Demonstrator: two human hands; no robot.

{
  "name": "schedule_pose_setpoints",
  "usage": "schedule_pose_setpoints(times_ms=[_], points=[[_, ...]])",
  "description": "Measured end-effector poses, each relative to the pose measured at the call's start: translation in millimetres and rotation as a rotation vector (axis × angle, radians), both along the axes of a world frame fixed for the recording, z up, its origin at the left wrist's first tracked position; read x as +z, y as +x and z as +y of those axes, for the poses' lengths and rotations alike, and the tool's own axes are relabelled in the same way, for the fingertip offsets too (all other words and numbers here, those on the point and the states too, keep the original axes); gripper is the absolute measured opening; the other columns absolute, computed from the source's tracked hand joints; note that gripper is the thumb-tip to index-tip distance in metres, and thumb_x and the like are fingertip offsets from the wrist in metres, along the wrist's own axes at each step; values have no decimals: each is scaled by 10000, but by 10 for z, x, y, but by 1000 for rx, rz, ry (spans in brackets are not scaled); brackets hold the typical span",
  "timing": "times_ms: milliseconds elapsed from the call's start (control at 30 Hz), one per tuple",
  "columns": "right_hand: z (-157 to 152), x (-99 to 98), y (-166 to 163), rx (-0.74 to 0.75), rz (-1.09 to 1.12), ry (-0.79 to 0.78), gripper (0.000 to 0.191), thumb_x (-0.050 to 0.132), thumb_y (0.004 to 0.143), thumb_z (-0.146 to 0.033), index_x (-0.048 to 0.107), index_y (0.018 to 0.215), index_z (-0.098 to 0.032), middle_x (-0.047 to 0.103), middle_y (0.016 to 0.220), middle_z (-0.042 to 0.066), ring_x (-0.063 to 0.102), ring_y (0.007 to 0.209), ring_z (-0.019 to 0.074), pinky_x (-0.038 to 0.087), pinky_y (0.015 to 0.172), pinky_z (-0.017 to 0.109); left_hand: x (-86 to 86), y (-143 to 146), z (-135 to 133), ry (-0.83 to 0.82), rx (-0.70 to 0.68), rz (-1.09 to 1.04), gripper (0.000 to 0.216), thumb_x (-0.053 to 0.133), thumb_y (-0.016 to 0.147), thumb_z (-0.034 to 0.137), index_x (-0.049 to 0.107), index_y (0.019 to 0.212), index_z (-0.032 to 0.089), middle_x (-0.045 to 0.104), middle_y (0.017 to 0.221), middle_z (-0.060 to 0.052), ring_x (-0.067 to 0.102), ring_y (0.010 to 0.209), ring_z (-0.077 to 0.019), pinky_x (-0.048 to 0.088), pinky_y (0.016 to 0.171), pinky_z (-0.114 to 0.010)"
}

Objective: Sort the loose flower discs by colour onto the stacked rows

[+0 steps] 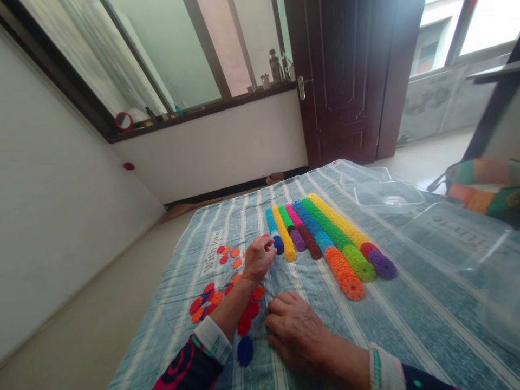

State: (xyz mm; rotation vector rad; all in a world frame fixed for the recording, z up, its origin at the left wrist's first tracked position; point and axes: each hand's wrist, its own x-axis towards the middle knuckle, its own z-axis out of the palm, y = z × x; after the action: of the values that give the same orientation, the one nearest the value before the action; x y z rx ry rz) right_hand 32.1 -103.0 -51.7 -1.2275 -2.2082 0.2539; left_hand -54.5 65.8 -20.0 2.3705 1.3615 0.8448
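Several rows of stacked plastic flower discs (325, 238) in blue, yellow, green, pink, purple and orange lie side by side on the striped blue cloth (406, 309). My left hand (259, 257) is closed in a pinch at the near end of the leftmost light-blue and dark-blue row (274, 232), on a small piece I cannot make out. Red, orange and dark blue loose discs (211, 300) lie scattered under and left of my left forearm. My right hand (294, 327) rests knuckles up on the cloth, fingers curled under, near one dark blue disc (245, 351).
Clear plastic tubs and lids (447, 233) sit on the right of the cloth. A colourful striped bag (483, 189) stands beyond them. A dark wooden door (341, 76) and a window sill with small bottles (276, 67) are behind. The floor lies to the left.
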Motion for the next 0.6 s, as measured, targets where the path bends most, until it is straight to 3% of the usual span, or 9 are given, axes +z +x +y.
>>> schedule_pose_setpoints(times_ms=[300, 600], points=[[-22, 14, 10, 2, 29, -15, 97, 582, 879, -251, 605, 809, -189, 630, 913, 35, 536, 896, 206, 406, 798, 358, -92, 23, -75, -65, 38, 135, 53, 641, 716, 165, 594, 722, 188, 587, 697, 20, 558, 676, -130, 412, 667, -241], [-25, -36, 15, 8, 36, 6, 73, 602, 866, -230, 592, 803, -194, 613, 897, 32, 534, 881, 210, 420, 790, 363, -47, 85, -162, -57, 62, 112, 87, 630, 726, 146, 568, 689, 193, 576, 674, 15, 532, 653, -129, 394, 647, -241]])
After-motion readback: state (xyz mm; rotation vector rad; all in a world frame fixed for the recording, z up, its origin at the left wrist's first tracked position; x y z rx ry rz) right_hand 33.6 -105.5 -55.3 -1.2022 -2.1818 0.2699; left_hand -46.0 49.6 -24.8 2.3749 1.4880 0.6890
